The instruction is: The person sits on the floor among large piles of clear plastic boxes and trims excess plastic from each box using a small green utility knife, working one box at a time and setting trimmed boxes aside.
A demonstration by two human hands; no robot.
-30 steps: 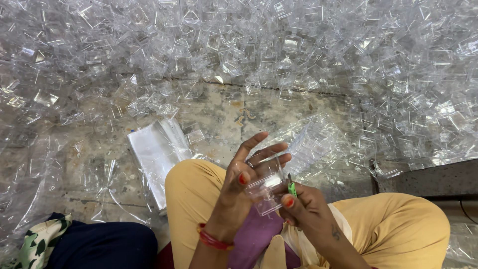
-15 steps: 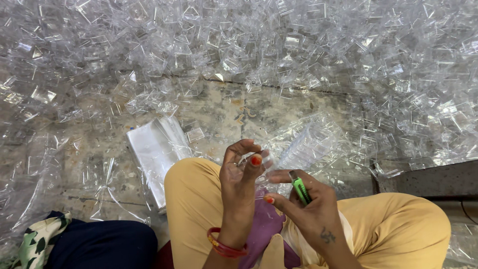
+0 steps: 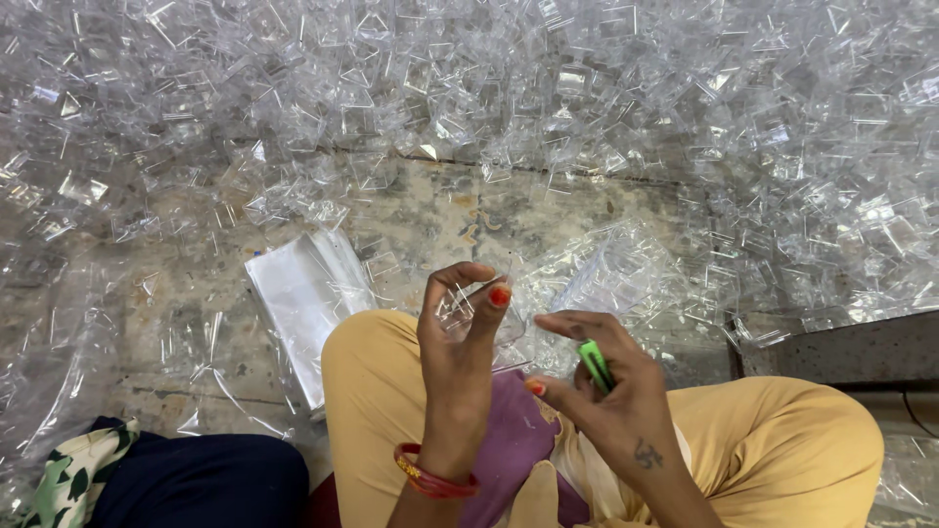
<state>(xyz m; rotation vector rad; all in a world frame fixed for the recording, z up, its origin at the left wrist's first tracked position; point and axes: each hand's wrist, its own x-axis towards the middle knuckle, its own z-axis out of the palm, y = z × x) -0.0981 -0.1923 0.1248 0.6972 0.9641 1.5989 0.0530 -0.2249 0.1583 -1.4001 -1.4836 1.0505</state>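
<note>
My left hand is raised above my lap, fingers curled around a small clear plastic box, thumb pressed on its right side. My right hand sits just to the right and slightly lower, gripping a small green tool in the palm, with index finger and thumb stretched toward the left hand. The two hands are a few centimetres apart. A red bangle circles my left wrist. My legs in yellow trousers are crossed beneath the hands.
A huge heap of clear plastic boxes covers the stone floor ahead and to both sides. A stack of clear plastic bags lies left of my knee, a clear tray stack ahead. Dark cloth at bottom left, a dark ledge right.
My left hand went from fingers spread to curled tight around the clear box. My right hand separated from it and shifted right and lower with the green tool.
</note>
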